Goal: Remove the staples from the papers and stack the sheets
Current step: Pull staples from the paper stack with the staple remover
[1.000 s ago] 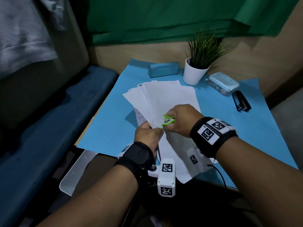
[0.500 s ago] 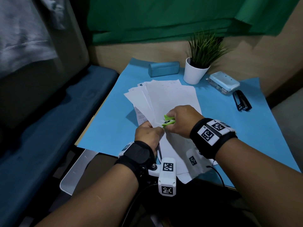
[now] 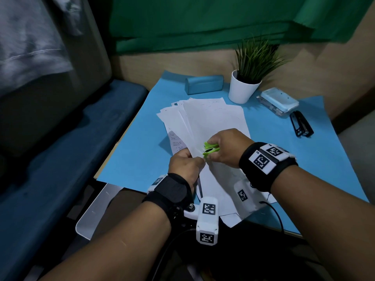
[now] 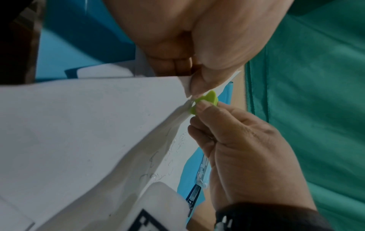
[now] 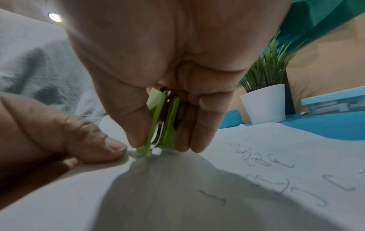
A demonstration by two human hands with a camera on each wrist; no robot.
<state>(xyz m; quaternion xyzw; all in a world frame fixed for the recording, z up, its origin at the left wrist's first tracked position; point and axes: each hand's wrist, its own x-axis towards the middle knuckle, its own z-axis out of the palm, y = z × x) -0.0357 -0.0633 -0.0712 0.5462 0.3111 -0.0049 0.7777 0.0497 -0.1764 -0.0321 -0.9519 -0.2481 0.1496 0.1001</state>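
White papers (image 3: 213,120) lie fanned on the blue mat (image 3: 142,149). My left hand (image 3: 185,162) pinches the corner of the top papers (image 4: 98,125) between thumb and fingers. My right hand (image 3: 225,148) squeezes a green staple remover (image 3: 210,151) whose metal jaws bite down at that same corner (image 5: 158,150), right beside my left thumb (image 5: 110,146). Several pulled staples (image 5: 262,162) lie loose on the sheet to the right of the remover. The staple under the jaws is hidden.
At the back of the mat stand a teal case (image 3: 204,84), a white pot with a green plant (image 3: 242,88) and a light blue box (image 3: 279,100). A black stapler (image 3: 301,123) lies at the right. A blue bench (image 3: 60,138) runs along the left.
Both hands stay at the paper corner. The right hand and staple remover have shifted only slightly; the view has barely moved.
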